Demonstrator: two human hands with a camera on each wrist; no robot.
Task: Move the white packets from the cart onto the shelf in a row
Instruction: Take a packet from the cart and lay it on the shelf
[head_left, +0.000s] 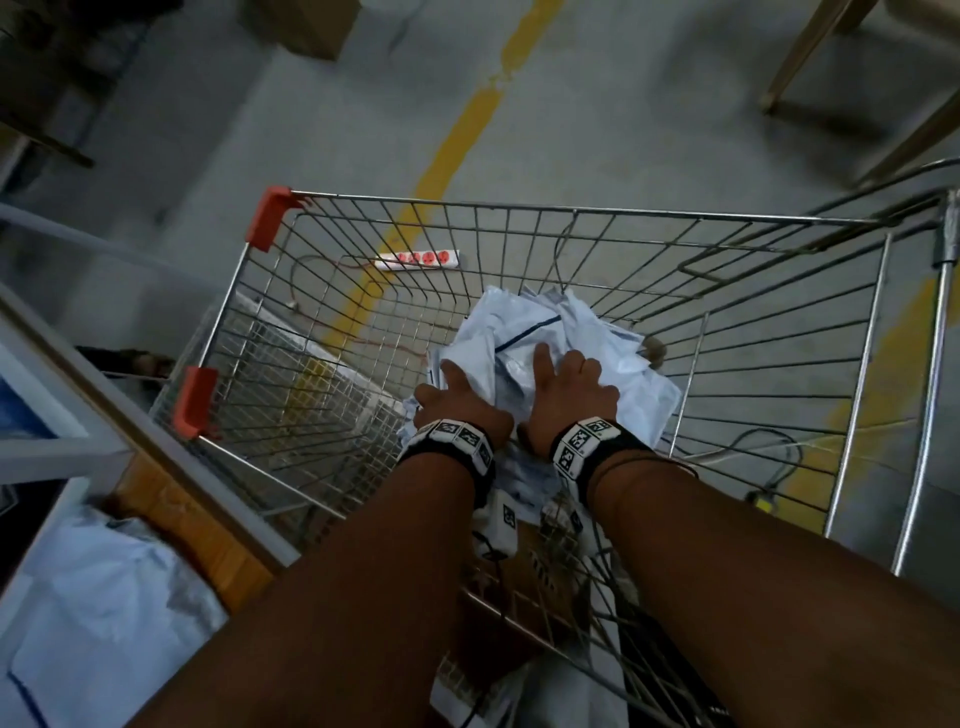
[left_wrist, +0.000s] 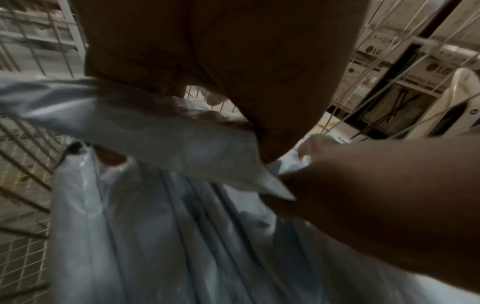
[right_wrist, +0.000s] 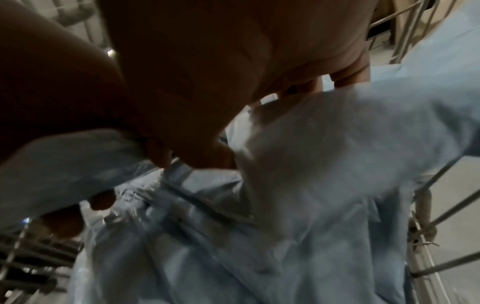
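Inside the cart, both hands, left hand and right hand, clutch white packets, fingers curled to lift several together.

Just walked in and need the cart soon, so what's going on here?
A person is reaching into the wire shopping cart with both hands. The left hand and right hand are down on a crumpled pile of white plastic packets at the bottom of the basket, fingers curled around the top ones. Nothing is lifted out yet. More white packets already lie on the shelf beside the cart.
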